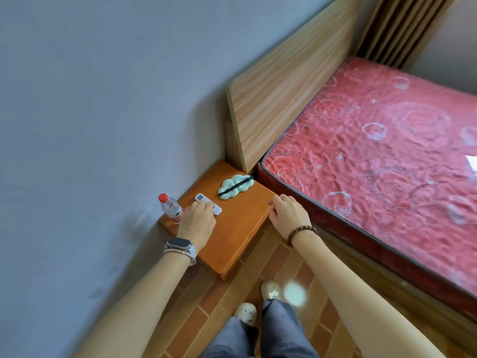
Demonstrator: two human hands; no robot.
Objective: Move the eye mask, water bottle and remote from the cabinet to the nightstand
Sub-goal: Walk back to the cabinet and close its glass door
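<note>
All three items on the nightstand (232, 239), left hand (197, 223) on the remote (208, 203).

L to R: bottle (170, 208) upright at the left edge, red cap up, just beside the wall (90, 125). Left hand lies over the near end of the remote, fingers curled down onto it; can't tell if it's a real pinch or just resting. Remote flat on top, mid-left, far end poking out past the fingers. Mask (235, 186) flat at the back right corner, strap side up, near the headboard (284, 83). Right hand (289, 215) at the right edge, fingers loosely spread, tips touching the rim, holding nothing. Bed (374, 151) to the right.
</note>
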